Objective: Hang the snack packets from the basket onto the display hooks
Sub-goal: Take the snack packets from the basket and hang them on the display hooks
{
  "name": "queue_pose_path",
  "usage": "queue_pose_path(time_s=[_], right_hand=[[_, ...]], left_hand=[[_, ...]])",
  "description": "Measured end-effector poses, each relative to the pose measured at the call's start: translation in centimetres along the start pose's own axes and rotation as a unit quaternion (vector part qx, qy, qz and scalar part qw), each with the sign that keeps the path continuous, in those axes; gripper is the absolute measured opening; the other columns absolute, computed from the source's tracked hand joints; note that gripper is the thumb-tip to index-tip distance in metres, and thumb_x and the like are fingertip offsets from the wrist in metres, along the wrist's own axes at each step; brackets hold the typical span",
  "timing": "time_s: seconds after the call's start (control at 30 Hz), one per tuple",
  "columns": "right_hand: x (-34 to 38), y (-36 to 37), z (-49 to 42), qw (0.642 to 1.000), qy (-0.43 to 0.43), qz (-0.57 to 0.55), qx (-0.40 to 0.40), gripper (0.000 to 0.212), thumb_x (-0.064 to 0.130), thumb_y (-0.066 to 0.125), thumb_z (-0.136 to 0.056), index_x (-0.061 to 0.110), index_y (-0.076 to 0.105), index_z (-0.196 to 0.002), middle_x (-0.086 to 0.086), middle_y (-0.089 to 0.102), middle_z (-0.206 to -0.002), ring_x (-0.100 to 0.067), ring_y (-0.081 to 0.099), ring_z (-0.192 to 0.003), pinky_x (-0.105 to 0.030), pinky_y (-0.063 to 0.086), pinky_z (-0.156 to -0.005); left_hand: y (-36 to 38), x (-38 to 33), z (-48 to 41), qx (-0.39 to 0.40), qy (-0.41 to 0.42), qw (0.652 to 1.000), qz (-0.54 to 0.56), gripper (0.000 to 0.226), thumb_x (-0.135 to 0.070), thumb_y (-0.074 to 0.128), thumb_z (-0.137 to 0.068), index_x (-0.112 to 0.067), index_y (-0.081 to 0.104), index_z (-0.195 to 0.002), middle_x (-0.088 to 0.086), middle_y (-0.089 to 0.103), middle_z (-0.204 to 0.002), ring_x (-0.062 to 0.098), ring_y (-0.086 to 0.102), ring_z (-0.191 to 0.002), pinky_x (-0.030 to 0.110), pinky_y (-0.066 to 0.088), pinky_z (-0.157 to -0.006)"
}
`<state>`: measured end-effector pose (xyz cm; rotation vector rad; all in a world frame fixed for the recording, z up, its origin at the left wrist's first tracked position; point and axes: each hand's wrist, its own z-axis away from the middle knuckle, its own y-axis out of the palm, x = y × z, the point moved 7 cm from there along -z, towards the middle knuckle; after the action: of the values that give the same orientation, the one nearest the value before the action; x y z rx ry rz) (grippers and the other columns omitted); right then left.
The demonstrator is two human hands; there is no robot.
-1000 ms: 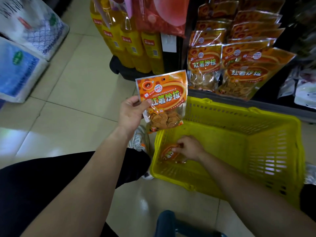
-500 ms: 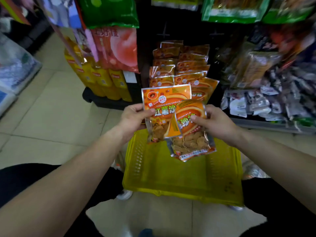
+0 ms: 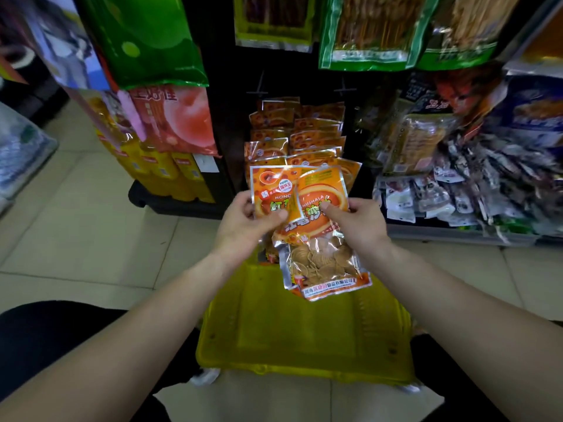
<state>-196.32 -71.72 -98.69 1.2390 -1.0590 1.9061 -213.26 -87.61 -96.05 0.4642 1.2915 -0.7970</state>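
Both hands are up in front of the rack, each pinching an orange snack packet. The left hand (image 3: 243, 220) has its thumb on the face of the rear packet (image 3: 268, 185), with the fingers tucked behind its left edge. The right hand (image 3: 358, 223) pinches the front packet (image 3: 323, 239) with its thumb on the face and holds it tilted, so that it overlaps the rear one.

On the rear packet a white roundel says "FOOD", and below it you can read "HONG" before the overlap cuts it off. The front packet carries on with "HUSHALA" over large Chinese characters, partly hidden by the thumbs. Its clear window shows round tan crisps, and there is a strip of Chinese print along the bottom hem, too small to read.

Just behind the two packets, rows of the same orange packets (image 3: 297, 132) hang on the dark display. Below the hands the yellow basket (image 3: 304, 330) sits on the tiled floor (image 3: 76, 223), between the person's dark-clothed legs, its bottom bare where it shows.

To the left hang a big green bag (image 3: 146, 41) and a pink-red bag (image 3: 176, 117) with a peach picture and blurred Chinese lettering, above yellow bottles (image 3: 164, 172) with red labels. Top right there are green-edged packs of brown sticks (image 3: 371, 28). Lower right is a jumble of small grey and white packets (image 3: 441, 193), and I cannot read their labels.
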Motion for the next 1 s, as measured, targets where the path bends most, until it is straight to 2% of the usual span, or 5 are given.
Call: queue_pose_path(time_s=[0.17, 0.3, 0.43, 0.7, 1.0], right_hand=[[-0.4, 0.9, -0.6, 0.999, 0.026, 0.01, -0.025, 0.026, 0.043, 0.077, -0.084, 0.018, 0.077, -0.091, 0.003, 0.074, -0.079, -0.018, 0.071, -0.077, -0.033, 0.055, -0.069], [-0.1, 1.5, -1.0, 0.999, 0.024, 0.009, -0.024, 0.026, 0.042, 0.076, -0.086, 0.017, 0.077, -0.093, 0.003, 0.074, -0.082, -0.015, 0.069, -0.076, -0.026, 0.047, -0.064], [-0.6, 1.9, -1.7, 0.998, 0.028, 0.046, -0.018, 0.021, 0.044, 0.076, -0.085, 0.024, 0.073, -0.081, 0.002, 0.075, -0.083, -0.018, 0.071, -0.079, -0.038, 0.058, -0.075], [-1.7, 3.9, -2.6, 0.991, 0.059, 0.112, 0.029, 0.044, 0.044, 0.084, -0.076, 0.02, 0.052, -0.095, 0.003, 0.065, -0.093, -0.021, 0.067, -0.087, -0.032, 0.049, -0.07], [2.4, 9.6, -11.8, 0.964, -0.043, 0.167, 0.203, 0.068, 0.059, 0.08, -0.073, 0.027, 0.054, -0.127, 0.007, 0.06, -0.121, -0.015, 0.06, -0.109, -0.033, 0.05, -0.092]], left_hand=[[1.2, 1.4, -0.3, 0.017, 0.037, 0.992, -0.121, 0.1, -0.028, 0.094, -0.065, -0.032, 0.031, -0.142, -0.015, 0.057, -0.128, 0.005, 0.059, -0.115, 0.032, 0.053, -0.095], [-0.3, 0.5, -1.7, -0.067, 0.065, 0.988, -0.121, 0.045, -0.028, 0.077, -0.087, -0.022, 0.053, -0.125, -0.011, 0.067, -0.112, -0.001, 0.064, -0.099, 0.034, 0.058, -0.088], [-1.7, -1.0, -2.4, -0.098, 0.106, 0.987, -0.074, 0.004, -0.019, 0.07, -0.093, -0.018, 0.068, -0.096, -0.003, 0.074, -0.09, 0.004, 0.072, -0.082, 0.026, 0.06, -0.07], [-4.1, -1.2, -3.5, -0.068, 0.097, 0.976, -0.181, 0.017, -0.023, 0.07, -0.092, -0.024, 0.059, -0.079, -0.008, 0.073, -0.082, 0.002, 0.071, -0.076, 0.019, 0.053, -0.06], [-9.6, 0.9, -6.9, -0.06, 0.028, 0.985, -0.158, 0.026, -0.015, 0.069, -0.093, -0.018, 0.056, -0.071, 0.002, 0.073, -0.075, 0.006, 0.068, -0.064, 0.023, 0.049, -0.053]])
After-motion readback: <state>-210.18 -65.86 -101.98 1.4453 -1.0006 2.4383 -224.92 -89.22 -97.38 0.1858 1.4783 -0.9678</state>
